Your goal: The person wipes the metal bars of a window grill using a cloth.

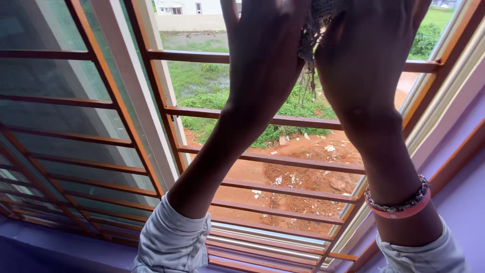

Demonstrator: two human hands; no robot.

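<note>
Outside was the biggest part of the view: a stretch of red dirt ground (298, 177) with scattered litter, a band of green weeds (212, 86) behind it, and a pale building (187, 10) way at the back. Between you and all that stood the window grille (283, 162), orange-brown horizontal bars running across an open sash, with a frosted sliding pane (60, 116) pushed off to the left and purple wall (465, 192) framing the right side.

Your two arms went straight up through the middle of the shot, grey sleeves bunched at the elbows, probably shoved back to keep them out of the way. Your left hand (265, 45) and right hand (366, 45) were raised side by side near the top bar, backs toward the camera, so you were mostly looking at silhouettes against the daylight. The right wrist had a chain bracelet (399, 202) and a pink band stacked together.

Smallest bit: the rag (316, 35), a dark, coarse, net-like scrap pinched between both hands at the top of the frame, frayed threads dangling down in the gap between your wrists. It looked well worn and ragged. Both sets of fingers seemed closed around it, though the tips were cut off by the frame edge, so how tight the hold was, I couldn't really tell.
</note>
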